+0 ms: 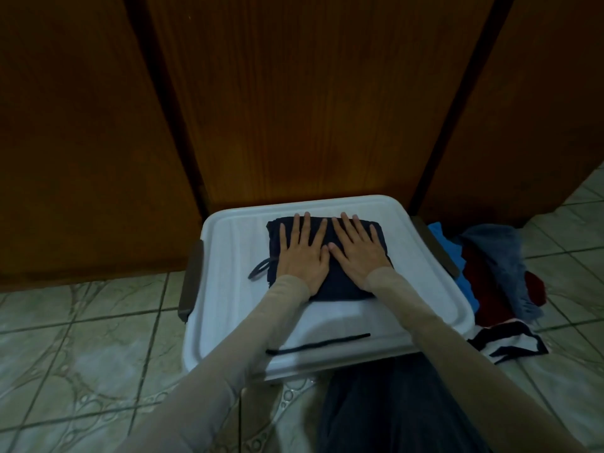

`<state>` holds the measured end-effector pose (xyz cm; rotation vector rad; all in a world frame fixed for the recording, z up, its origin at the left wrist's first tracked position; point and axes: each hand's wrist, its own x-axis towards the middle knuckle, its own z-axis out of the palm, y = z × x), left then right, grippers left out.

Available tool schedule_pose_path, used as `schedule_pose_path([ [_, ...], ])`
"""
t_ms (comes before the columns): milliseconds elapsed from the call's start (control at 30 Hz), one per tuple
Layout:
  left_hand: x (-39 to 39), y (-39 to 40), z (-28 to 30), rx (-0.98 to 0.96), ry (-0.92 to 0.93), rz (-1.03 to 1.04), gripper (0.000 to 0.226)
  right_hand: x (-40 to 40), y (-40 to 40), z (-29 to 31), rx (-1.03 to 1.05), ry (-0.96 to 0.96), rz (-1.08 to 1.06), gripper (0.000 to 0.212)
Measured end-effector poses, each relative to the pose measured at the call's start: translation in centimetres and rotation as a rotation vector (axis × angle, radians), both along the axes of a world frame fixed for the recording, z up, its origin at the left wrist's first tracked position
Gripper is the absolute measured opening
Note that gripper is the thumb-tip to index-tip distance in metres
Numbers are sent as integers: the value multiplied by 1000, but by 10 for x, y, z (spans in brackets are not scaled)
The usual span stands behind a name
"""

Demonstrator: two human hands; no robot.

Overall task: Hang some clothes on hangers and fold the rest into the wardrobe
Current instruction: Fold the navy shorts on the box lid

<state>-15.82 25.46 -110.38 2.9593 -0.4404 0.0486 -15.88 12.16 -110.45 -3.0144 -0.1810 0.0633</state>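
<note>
**Folded dark garment pressed flat on the white bin lid**

A folded dark navy garment [327, 256] is seen lying on the white bin lid [225, 289], toward the lid's far half, near the wardrobe doors [294, 109] that stand closed just behind the lid. The garment is pressed by both hands, laid side by side on top of it. The left hand [302, 253] is spread flat with straight fingers on the garment's left part; nothing is gripped by it. The right hand [358, 253] is likewise laid flat and released, fingers extended toward the far edge of the garment, with the two thumbs nearly touching at the garment's middle. Both forearms are covered by beige sleeves [248, 348] that cross the near half of the lid.

A looped drawstring [260, 271] is seen protruding from the garment's left edge and resting on the lid. A separate dark cord [318, 344] lies stretched across the lid's near edge, well apart from the garment. Dark handles [189, 282] are fixed at the lid's left and right sides.

To the right of the lid, on the tiled floor [81, 348], a pile of unfolded clothes [490, 276] is heaped: blue, dark red and grey pieces, with a striped black-and-white piece [510, 341] at the pile's near end. The person's dark-trousered leg [392, 413] is seen on the floor at the near side of the lid.
</note>
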Motion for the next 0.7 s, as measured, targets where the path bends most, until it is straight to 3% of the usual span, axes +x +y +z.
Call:
schedule_pose_path([
  [300, 20, 3, -4, -128, 91, -3, 49, 16, -3, -7, 131, 45, -38, 56],
  [700, 11, 10, 2, -37, 61, -34, 52, 10, -2, -6, 126, 40, -114, 56],
])
